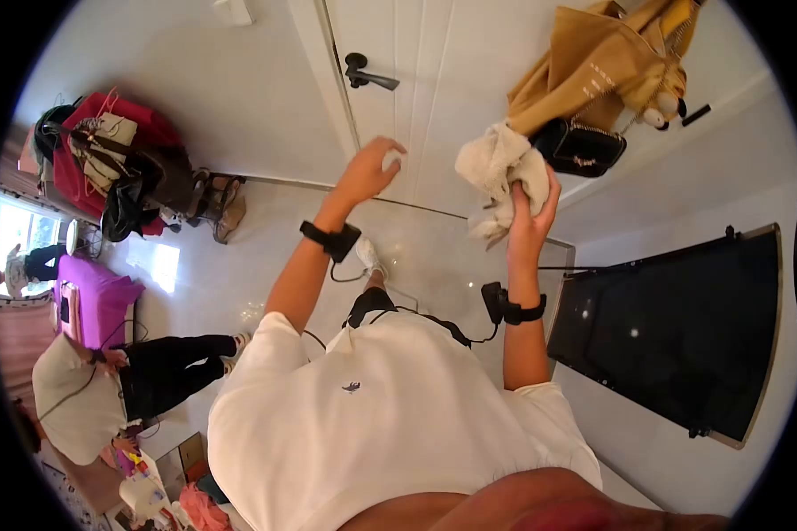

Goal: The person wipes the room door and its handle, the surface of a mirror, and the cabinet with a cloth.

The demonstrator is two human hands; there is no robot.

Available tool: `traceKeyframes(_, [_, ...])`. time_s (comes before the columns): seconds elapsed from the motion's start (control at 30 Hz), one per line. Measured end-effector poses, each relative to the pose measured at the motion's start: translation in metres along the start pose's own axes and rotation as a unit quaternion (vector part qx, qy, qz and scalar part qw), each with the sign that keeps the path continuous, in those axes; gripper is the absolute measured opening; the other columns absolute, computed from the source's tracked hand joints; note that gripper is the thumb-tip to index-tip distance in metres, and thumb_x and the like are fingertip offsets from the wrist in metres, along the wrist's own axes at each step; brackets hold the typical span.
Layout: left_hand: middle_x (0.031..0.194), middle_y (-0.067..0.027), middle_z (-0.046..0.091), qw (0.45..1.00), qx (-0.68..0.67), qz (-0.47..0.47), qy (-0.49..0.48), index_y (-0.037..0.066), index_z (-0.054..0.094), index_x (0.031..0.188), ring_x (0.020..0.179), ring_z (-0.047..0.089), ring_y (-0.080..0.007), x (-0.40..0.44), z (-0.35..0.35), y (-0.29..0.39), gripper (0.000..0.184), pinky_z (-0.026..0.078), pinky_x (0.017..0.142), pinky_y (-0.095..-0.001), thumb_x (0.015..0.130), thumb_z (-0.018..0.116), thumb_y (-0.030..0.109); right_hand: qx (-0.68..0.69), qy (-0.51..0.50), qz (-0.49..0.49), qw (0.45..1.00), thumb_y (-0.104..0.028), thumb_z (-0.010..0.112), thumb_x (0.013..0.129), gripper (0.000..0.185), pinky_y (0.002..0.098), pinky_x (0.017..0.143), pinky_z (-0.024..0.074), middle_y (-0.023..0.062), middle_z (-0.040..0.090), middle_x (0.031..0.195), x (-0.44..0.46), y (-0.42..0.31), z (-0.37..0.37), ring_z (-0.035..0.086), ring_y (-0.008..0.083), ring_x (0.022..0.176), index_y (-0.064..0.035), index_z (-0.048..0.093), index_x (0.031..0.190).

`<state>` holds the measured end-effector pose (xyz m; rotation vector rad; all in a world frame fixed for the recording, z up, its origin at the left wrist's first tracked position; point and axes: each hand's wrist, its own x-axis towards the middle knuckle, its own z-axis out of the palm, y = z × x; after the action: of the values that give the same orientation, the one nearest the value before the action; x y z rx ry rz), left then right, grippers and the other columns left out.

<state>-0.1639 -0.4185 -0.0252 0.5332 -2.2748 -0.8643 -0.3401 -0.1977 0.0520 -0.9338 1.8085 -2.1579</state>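
In the head view, my right hand (531, 217) grips a crumpled whitish cloth (496, 159), fingers pressed into its folds and thumb up along its side. The cloth hangs just below a tan bag (584, 66) and beside a small black purse (580, 146). Held out in front of the white door (434, 106), my left hand (369, 173) has nothing in it; its fingers are slightly curved and the thumb stands apart. The black door handle (369, 73) is above that hand, not touched by it.
Coats and bags (119, 146) hang at the left wall, above shoes (221, 208). A person in a white top (71, 398) stands at left near a purple-covered table (97, 296); another is farther back. A dark framed panel (673, 327) is at right. Cables run from my wrist straps.
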Motion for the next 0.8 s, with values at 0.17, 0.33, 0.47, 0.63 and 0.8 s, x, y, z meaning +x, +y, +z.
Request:
traceKeyframes(0.17, [0.101, -0.0141, 0.064, 0.990, 0.082, 0.087, 0.077, 0.005, 0.063, 0.102, 0.099, 0.061, -0.0354, 0.110, -0.027, -0.066, 0.017, 0.050, 0.085, -0.0434, 0.085, 0.063, 0.008, -0.021, 0.084, -0.186, 0.979, 0.003, 0.062, 0.089, 0.049, 0.0370, 0.108, 0.0379, 0.0132, 0.050, 0.138, 0.114, -0.034, 0.081, 0.049, 0.0251, 0.126, -0.0019, 0.050, 0.137])
traceKeyframes(0.33, [0.097, -0.0156, 0.068, 0.977, 0.180, 0.109, -0.018, 0.003, 0.064, 0.099, 0.094, 0.064, -0.0351, 0.180, -0.029, -0.123, 0.025, 0.052, 0.080, -0.0445, 0.088, 0.064, 0.025, -0.209, 0.101, -0.429, 0.873, 0.005, 0.059, 0.082, 0.047, 0.0374, 0.107, 0.0389, 0.0169, 0.052, 0.131, 0.249, -0.090, 0.151, 0.051, 0.0296, 0.124, -0.0095, 0.064, 0.126])
traceKeyframes(0.47, [0.076, -0.0167, 0.068, 0.971, 0.200, 0.026, -0.129, 0.004, 0.067, 0.091, 0.069, 0.066, -0.0364, 0.195, -0.026, -0.136, 0.045, 0.053, 0.064, -0.0479, 0.092, 0.053, 0.046, -0.388, 0.095, -0.529, 0.749, -0.014, 0.068, 0.080, 0.053, 0.0546, 0.104, 0.0383, 0.0172, 0.044, 0.134, 0.305, -0.069, 0.230, 0.044, 0.0387, 0.128, -0.0189, 0.060, 0.132])
traceKeyframes(0.63, [0.066, -0.0167, 0.065, 0.960, 0.220, 0.008, -0.174, 0.006, 0.069, 0.071, 0.065, 0.065, -0.0357, 0.190, -0.039, -0.124, 0.053, 0.053, 0.062, -0.0465, 0.087, 0.058, 0.054, -0.459, 0.132, -0.556, 0.680, -0.044, 0.076, 0.071, 0.067, 0.0690, 0.109, 0.0196, 0.0158, 0.037, 0.136, 0.284, 0.033, 0.295, 0.028, 0.0496, 0.136, -0.0282, 0.058, 0.133])
traceKeyframes(0.8, [0.065, -0.0163, 0.065, 0.968, 0.187, 0.089, -0.141, 0.006, 0.070, 0.067, 0.063, 0.066, -0.0351, 0.184, -0.038, -0.139, 0.055, 0.053, 0.062, -0.0459, 0.080, 0.064, 0.059, -0.488, -0.012, -0.578, 0.654, -0.042, 0.075, 0.072, 0.055, 0.0604, 0.111, 0.0197, 0.0062, 0.040, 0.136, 0.241, 0.125, 0.299, 0.034, 0.0349, 0.138, -0.0351, 0.063, 0.125])
